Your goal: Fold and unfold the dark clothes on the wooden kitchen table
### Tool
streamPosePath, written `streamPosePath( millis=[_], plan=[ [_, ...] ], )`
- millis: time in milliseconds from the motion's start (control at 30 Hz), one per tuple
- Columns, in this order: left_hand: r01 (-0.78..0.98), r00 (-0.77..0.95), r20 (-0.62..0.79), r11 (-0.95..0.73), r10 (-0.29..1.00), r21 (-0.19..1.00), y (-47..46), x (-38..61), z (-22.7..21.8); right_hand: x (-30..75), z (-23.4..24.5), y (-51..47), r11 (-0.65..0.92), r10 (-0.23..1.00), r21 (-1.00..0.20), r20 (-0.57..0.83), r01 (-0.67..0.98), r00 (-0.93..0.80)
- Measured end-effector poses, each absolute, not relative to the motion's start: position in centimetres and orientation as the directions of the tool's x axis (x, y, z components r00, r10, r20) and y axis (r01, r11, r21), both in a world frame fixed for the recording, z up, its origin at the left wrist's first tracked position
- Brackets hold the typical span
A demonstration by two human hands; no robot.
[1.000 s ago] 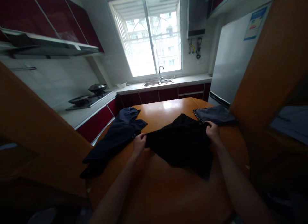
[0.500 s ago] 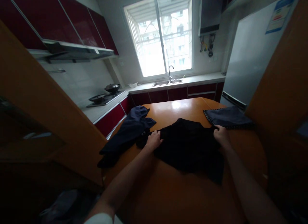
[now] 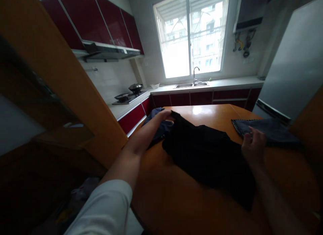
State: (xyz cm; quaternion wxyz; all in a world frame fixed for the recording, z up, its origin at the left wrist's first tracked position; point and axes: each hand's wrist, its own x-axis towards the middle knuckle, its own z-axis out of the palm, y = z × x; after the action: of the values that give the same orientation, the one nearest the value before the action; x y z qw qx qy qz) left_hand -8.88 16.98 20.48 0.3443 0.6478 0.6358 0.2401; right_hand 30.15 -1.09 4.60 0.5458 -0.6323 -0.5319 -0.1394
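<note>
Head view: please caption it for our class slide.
Left hand grips black cloth on a wooden table; right hand open nearby.

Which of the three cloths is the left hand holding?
The black cloth, in the middle; the left hand grips its edge. The navy cloth lies left, the folded blue-grey cloth right.

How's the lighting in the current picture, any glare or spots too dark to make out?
Head view: the window partly blown out white; bright glare on the far part of the table; the black garment so dark its folds barely show; the right hand dimly lit.
</note>
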Motion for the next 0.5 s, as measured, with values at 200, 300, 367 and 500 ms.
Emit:
streamPosePath(
  millis=[200,300,367,500],
  plan=[
    [0.179,-0.045,0.535,-0.520,0.844,0.835,25.0,-9.5,35.0,28.4,3.8,-1.1,0.316,0.628,-0.594,0.715,0.740,0.306],
    [-0.020,-0.044,0.755,-0.756,0.655,0.654,26.9,-11.5,40.8,28.1,3.5,-1.0,0.329,0.659,-0.623,0.690,0.710,0.300],
    [0.004,-0.052,0.785,-0.786,0.617,0.618,26.5,-13.4,42.3,27.9,3.5,-1.0,0.337,0.666,-0.631,0.685,0.699,0.296],
    [0.159,-0.062,0.742,-0.728,0.667,0.667,21.6,-17.3,38.6,27.4,3.7,-1.0,0.355,0.689,-0.638,0.673,0.684,0.269]
  ],
)
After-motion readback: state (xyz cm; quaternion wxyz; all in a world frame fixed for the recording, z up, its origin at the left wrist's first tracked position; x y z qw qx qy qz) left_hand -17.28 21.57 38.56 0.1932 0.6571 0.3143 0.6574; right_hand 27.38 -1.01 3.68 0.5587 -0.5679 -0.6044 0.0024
